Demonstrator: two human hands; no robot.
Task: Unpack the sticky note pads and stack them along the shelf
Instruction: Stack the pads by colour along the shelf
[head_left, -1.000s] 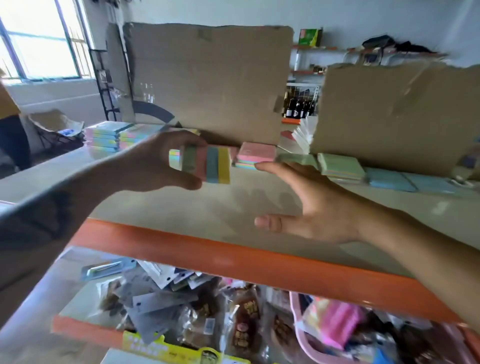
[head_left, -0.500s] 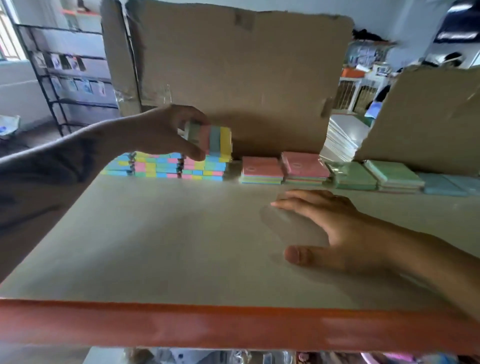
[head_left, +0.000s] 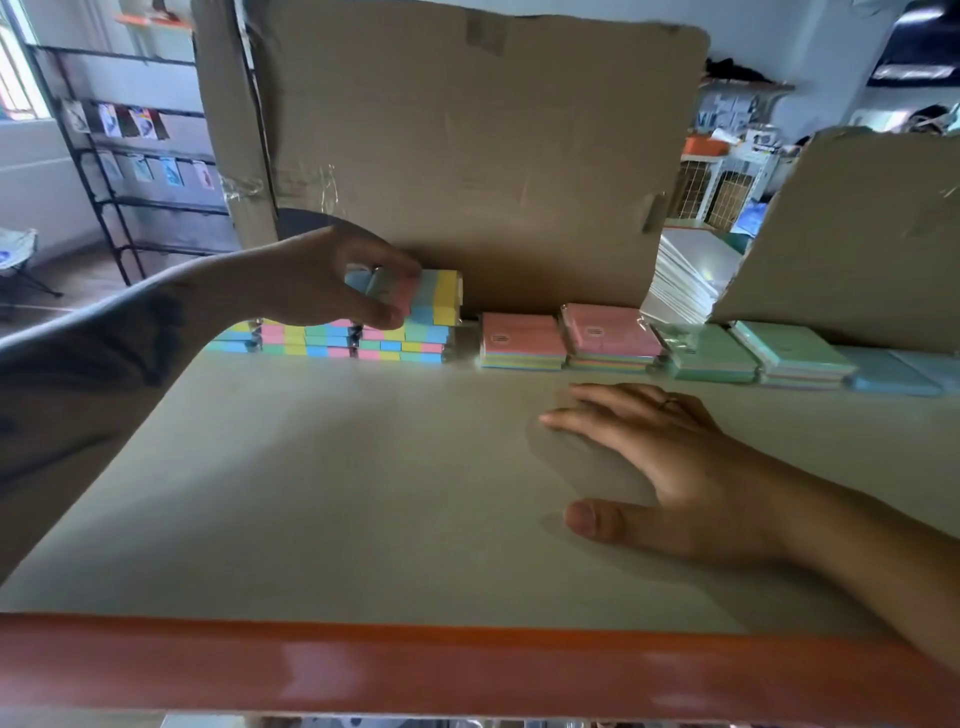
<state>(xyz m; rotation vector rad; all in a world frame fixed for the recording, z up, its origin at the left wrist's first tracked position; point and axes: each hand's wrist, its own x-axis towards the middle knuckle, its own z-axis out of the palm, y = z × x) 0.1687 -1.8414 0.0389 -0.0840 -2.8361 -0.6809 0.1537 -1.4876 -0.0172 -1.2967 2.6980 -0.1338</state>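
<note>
Between my left thumb and curled fingers sits a striped sticky note pad (head_left: 434, 296), pinched at its near end and held over the rightmost of the multicoloured stacks (head_left: 402, 343) at the back of the shelf (head_left: 322, 493); whether it touches that stack I cannot tell; my left hand (head_left: 332, 278) reaches in from the left, forearm stretched across the shelf surface; my right hand (head_left: 660, 467) lies flat and relaxed on the board, fingers straight, thumb spread toward me, gripping nothing; beyond it run pink pads (head_left: 522, 343), then green pads (head_left: 711, 353), in a row against the cardboard sheet (head_left: 483, 156); an orange rail (head_left: 467, 670) edges the front.
</note>
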